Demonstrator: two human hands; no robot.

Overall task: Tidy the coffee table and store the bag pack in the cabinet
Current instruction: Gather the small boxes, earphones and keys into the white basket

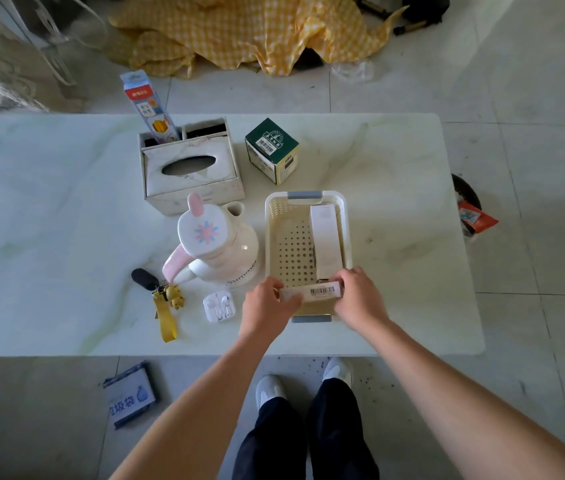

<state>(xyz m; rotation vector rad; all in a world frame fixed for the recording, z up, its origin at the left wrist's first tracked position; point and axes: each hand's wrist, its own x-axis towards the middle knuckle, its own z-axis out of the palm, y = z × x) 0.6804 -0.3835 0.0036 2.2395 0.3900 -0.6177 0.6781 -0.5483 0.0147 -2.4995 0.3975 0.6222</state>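
Head view: my left hand (267, 306) and right hand (357, 299) each pinch one end of a small barcoded box (312, 293), held crosswise over the near end of the perforated basket (276, 237). A long white box (326, 240) already lies in it, just beyond my right fingers. Judgement: turn the held box lengthwise and lower it flat beside that one. Keys (166, 299) and earbuds case (219, 306) wait left of my left hand. Bag pack: not seen.
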